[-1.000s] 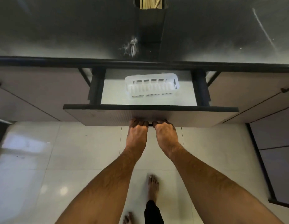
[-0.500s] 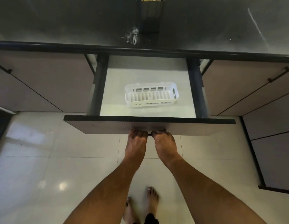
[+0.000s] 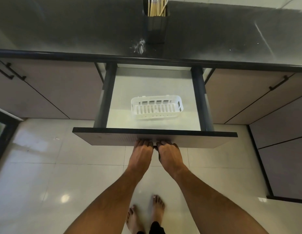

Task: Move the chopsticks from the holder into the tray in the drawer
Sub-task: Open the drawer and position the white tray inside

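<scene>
No legible text, labels, brands or numbers anywhere I look. Checked outward from the drawer point(image 3: 153, 85): the white tray point(image 3: 157, 108) inside it is unmarked, and the dark holder point(image 3: 156, 29) on the counter beyond it is plain.

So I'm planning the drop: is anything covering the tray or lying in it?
Nothing visible does. The white tray lies uncovered and empty in the open drawer; the chopsticks stand in the holder on the counter behind.
</scene>
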`<state>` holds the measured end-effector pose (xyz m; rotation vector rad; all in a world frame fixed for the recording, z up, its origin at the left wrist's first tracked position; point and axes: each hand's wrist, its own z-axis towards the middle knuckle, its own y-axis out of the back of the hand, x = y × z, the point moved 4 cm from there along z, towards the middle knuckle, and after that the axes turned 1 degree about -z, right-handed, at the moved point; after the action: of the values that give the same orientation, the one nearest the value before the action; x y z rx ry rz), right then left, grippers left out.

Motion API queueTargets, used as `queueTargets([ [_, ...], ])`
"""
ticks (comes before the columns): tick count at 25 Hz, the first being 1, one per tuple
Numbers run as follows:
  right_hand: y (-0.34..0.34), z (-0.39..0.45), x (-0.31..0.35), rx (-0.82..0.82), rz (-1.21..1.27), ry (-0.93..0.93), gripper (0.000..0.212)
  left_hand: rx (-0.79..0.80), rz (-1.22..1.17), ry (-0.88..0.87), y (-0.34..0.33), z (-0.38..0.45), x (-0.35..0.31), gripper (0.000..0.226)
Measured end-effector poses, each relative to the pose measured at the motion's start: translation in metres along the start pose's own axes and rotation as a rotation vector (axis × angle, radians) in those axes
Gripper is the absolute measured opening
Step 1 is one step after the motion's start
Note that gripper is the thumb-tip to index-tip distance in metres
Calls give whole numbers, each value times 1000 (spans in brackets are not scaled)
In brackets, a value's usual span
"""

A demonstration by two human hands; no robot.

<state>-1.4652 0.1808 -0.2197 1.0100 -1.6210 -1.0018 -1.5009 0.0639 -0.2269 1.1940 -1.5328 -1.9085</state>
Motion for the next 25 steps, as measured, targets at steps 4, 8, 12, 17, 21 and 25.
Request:
queueTargets([
  [4, 35, -20, 13, -205, -14, 114, 29, -143, -34, -220, 49, 3, -20, 22],
  [8, 89, -26, 22, -387, 12, 198, 13, -204, 17, -341, 99, 19, -37, 11],
  [12, 147, -11, 29, -511, -46, 159, 15, -293, 33, -218, 155, 52, -39, 15],
  [17, 169, 17, 11, -388, -62, -40, 26, -303, -1, 1, 173, 71, -12, 14],
  [21, 157, 57, -21, -354, -36, -101, 27, -230, -32, 160, 154, 99, 18, 11],
  [25, 143, 108, -48, -308, -29, -166, 19, -142, -101, 329, 120, 133, 54, 9],
])
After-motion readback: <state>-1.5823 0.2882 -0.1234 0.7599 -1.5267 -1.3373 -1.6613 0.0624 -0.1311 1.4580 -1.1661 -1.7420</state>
